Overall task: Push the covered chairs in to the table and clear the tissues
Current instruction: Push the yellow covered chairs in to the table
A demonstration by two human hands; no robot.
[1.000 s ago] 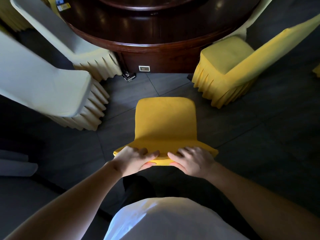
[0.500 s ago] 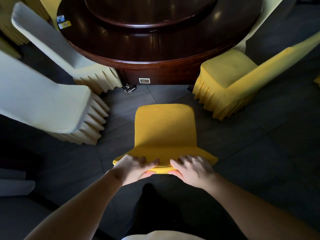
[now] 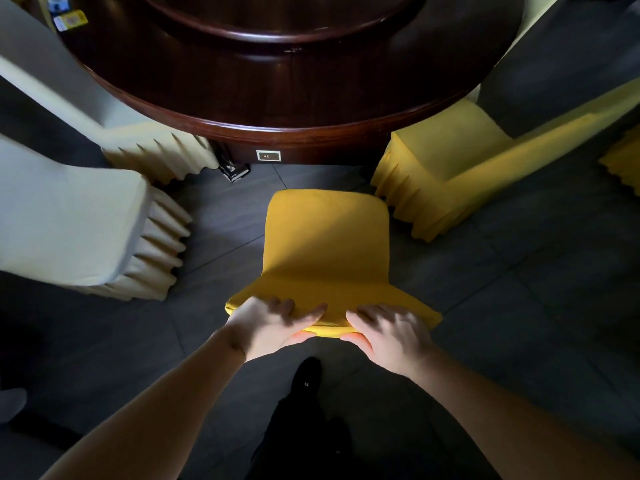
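Observation:
A chair in a yellow cover (image 3: pixel 327 244) stands right in front of me, its seat pointing at the round dark wooden table (image 3: pixel 277 98). My left hand (image 3: pixel 270 325) grips the top of the chair's back, fingers over the front and thumb behind. My right hand (image 3: pixel 386 332) holds the same top edge beside it in the same way. A gap of dark floor lies between the seat's front edge and the table. No tissues show in this view.
Two pale covered chairs (image 3: pixel 79 223) (image 3: pixel 149 147) stand at the left, one with its seat under the table's rim. Another yellow covered chair (image 3: pixel 450 168) stands at the right by the table. Small packets (image 3: pixel 67 17) lie on the table's far left.
The chair has slid forward toward the table with both hands still on its back, and I have stepped closer. The table now fills more of the top of the view.

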